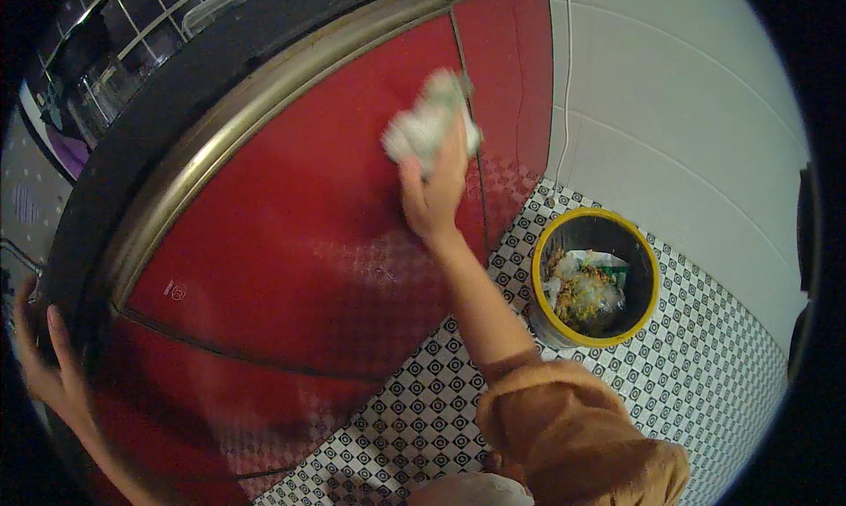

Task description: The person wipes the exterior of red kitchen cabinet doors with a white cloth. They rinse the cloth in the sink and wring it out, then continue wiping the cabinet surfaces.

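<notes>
My right hand (437, 192) grips a white cloth (426, 133) with greenish patches, blurred by motion. The cloth lies against a glossy red cabinet door (297, 195), close to the dark seam on its right side. At the far left, my left hand (49, 367) rests at the dark countertop edge (82, 242), its fingers apart and nothing visible in them. A metal strip (211, 149) runs along the top of the red doors, under the counter. A small printed logo marks the door's lower left corner.
A yellow-rimmed trash bin (595, 339) holding food scraps and plastic stands on the patterned tile floor (436, 400). Behind it rises a white wall (661, 109) with a hanging white cable (567, 76). A clear container (215, 7) sits on the counter by dark tiles.
</notes>
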`<act>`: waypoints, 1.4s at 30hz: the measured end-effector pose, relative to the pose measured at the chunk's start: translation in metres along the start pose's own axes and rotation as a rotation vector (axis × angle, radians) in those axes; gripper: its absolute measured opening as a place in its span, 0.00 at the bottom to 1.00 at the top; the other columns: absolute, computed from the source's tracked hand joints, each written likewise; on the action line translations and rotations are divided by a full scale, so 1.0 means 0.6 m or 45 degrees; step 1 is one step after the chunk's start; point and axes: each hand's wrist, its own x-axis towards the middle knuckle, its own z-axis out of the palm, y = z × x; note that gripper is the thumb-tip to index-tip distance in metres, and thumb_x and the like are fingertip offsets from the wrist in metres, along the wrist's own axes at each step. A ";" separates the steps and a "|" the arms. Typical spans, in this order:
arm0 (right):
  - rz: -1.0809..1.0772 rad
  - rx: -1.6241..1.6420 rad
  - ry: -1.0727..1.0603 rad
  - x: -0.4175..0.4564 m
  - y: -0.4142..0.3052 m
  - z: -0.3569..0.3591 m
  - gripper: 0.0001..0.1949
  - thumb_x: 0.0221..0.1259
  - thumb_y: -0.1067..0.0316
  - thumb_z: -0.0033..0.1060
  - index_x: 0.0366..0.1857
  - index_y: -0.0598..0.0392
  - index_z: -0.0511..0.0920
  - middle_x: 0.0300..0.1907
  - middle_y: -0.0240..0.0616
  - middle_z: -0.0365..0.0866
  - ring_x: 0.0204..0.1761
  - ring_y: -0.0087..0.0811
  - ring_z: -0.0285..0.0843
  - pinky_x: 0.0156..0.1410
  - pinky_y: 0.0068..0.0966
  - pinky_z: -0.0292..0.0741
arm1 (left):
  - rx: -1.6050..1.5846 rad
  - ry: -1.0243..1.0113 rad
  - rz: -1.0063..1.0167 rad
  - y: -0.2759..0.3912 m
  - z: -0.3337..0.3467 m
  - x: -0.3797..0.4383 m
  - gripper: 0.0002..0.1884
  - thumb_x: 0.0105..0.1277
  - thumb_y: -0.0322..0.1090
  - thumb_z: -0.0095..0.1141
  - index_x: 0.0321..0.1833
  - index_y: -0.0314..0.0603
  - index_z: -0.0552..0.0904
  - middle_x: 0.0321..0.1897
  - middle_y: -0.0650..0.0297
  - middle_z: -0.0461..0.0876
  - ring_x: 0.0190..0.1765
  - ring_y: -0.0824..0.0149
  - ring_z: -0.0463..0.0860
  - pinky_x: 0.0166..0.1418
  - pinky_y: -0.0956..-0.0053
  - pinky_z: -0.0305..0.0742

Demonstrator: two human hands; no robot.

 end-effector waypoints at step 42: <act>-0.037 -0.093 -0.941 -0.523 -0.206 -0.052 0.17 0.43 0.64 0.63 0.41 0.50 0.80 0.68 0.43 0.63 0.72 0.50 0.51 0.72 0.56 0.45 | 0.107 0.196 0.196 0.066 -0.006 0.021 0.20 0.59 0.55 0.58 0.43 0.47 0.82 0.34 0.62 0.82 0.40 0.58 0.81 0.42 0.68 0.74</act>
